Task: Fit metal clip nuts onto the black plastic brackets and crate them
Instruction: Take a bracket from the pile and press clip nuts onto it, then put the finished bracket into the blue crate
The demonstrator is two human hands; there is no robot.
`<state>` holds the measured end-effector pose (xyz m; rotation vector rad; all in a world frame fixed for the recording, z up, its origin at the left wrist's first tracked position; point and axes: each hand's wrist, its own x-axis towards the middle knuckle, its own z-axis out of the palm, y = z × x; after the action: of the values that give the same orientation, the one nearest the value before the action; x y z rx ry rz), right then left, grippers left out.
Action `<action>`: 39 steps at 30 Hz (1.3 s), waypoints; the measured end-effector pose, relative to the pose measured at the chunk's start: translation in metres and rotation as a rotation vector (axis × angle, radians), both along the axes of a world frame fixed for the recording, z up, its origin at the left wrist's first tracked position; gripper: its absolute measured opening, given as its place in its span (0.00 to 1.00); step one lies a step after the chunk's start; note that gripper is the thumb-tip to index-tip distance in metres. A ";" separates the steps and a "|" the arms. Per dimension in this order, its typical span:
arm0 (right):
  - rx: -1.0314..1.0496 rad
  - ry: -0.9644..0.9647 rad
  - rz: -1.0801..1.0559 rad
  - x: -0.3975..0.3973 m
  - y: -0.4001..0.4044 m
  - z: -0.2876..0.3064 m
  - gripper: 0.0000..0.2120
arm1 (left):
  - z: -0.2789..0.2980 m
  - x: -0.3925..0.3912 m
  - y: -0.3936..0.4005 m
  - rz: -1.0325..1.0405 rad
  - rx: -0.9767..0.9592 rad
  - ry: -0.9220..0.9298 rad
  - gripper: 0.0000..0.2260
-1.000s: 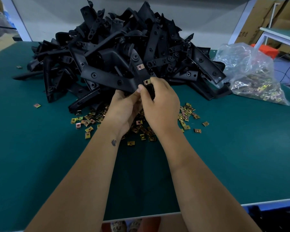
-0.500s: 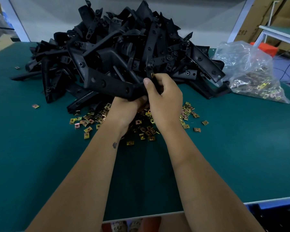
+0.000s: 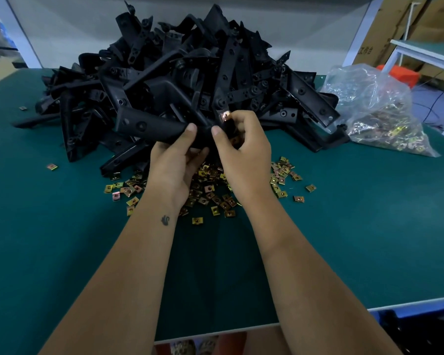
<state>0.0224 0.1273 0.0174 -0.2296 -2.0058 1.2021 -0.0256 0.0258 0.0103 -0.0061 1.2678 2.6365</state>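
**benchrat:** What are the fingers doing here?

**clipnut_kev:** The right hand (image 3: 244,149) has its fingers curled in, pinching a shiny metal clip nut (image 3: 225,115) against the upper end of a black plastic bracket (image 3: 151,125). Its thumb is flat on the bracket body. The left hand (image 3: 176,162) grips the same bracket from below, thumb on top right beside the other thumb, and the other fingers wrap underneath (mostly hidden, so I can't tell exactly how they lie).

**benchrat:** And where's the bracket in all this?

**clipnut_kev:** It's held up just in front of the big pile of black brackets (image 3: 190,73), above the loose clip nuts (image 3: 210,190) scattered on the green table (image 3: 62,252). One stray nut (image 3: 51,166) sits off to the left, another (image 3: 310,188) to the right. A clear plastic bag (image 3: 379,111) with more nuts lies at the right end of the pile. Cardboard boxes (image 3: 426,19) are behind it.
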 end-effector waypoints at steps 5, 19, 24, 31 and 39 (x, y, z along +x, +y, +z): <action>-0.091 -0.131 0.099 0.002 0.003 0.005 0.06 | 0.005 0.001 -0.001 0.053 0.129 -0.085 0.21; -0.999 0.185 0.185 0.064 0.044 0.019 0.05 | 0.024 0.066 0.057 -0.009 -0.011 0.009 0.08; -1.078 0.341 0.006 0.111 0.086 0.028 0.08 | 0.039 0.114 0.112 -0.157 0.024 -0.069 0.13; -1.033 0.505 -0.365 0.254 0.182 0.009 0.05 | 0.029 0.246 0.216 -0.665 0.002 -0.150 0.05; -1.268 0.296 -0.857 0.404 0.221 -0.090 0.02 | -0.054 0.347 0.259 -1.052 -0.361 -0.263 0.05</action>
<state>0.4267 0.3479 -0.0725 -1.2669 -0.4913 1.5624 0.3217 0.2846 -0.0435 0.1930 1.1711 1.4570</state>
